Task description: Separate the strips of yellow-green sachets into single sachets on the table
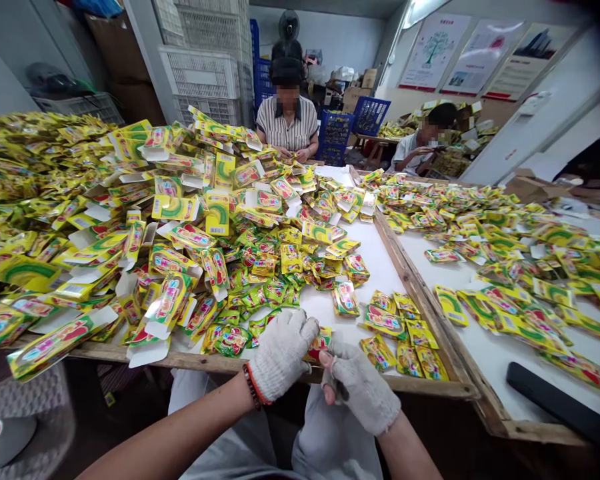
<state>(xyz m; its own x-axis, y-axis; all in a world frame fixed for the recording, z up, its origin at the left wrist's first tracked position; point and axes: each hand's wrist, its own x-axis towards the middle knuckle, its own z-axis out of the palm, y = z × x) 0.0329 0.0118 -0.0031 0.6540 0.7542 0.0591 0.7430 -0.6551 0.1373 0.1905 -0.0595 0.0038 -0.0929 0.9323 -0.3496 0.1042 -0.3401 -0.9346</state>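
My left hand (283, 352), in a white knit glove with a beaded bracelet at the wrist, is closed around the left side of a small yellow and red carton (322, 339). My right hand (363, 387), gloved with bare fingertips, pinches the right end of that carton, thumb uppermost. The fingers hide much of it. Beside my left hand lie green candy sachets (233, 340). To the right of my right hand, several yellow sachets (409, 359) lie spread near the wooden edge, with a closed carton (384, 320) just behind them.
A large heap of open-flapped cartons (175, 207) covers the left and middle of the table. A wooden strip (410, 273) divides it from a second surface with more cartons (535, 300) and a black object (555, 400). Two people (287, 120) sit beyond. A cup (5, 443) stands lower left.
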